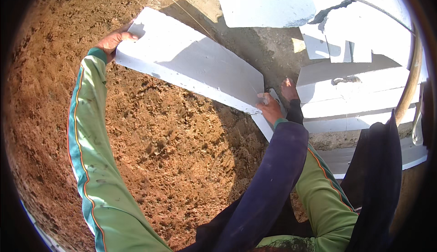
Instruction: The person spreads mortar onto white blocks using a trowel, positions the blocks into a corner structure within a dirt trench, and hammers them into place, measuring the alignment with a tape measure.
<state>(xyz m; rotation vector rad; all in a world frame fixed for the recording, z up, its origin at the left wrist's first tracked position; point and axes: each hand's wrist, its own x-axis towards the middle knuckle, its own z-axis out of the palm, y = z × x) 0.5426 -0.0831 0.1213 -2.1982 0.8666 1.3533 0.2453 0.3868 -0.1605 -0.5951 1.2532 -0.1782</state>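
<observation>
Dirt (pixel 159 142), brown and lumpy, fills much of the left and middle. Over its upper part is one long white block (pixel 195 56), flat on top and tilted so that its left end is farther from the person and its right end is nearer. Both hands have hold of it, one at each end. The left hand (pixel 113 42) is bent around the far left end, with its thumb on the top. The rest of its fingers are mostly hidden. The right hand (pixel 271 110) is at the other end, partly curled, with fingertips on the block near its corner. I cannot tell if the block rests on anything. A white piece (pixel 262 126) pokes out just below its right end.

Green sleeves (pixel 98 161) with striped edges cover the arms. Dark blue cloth (pixel 268 174) hides part of the right arm. A bare foot (pixel 288 89) is just beside the right hand, on grey ground (pixel 255 47). To the right lie white slabs (pixel 355 90), one on top of another, and small white pieces (pixel 314 42) lie above them. A thin string (pixel 182 8) slants down toward the long block. A bent wooden stick (pixel 411 74) stands at the far right.
</observation>
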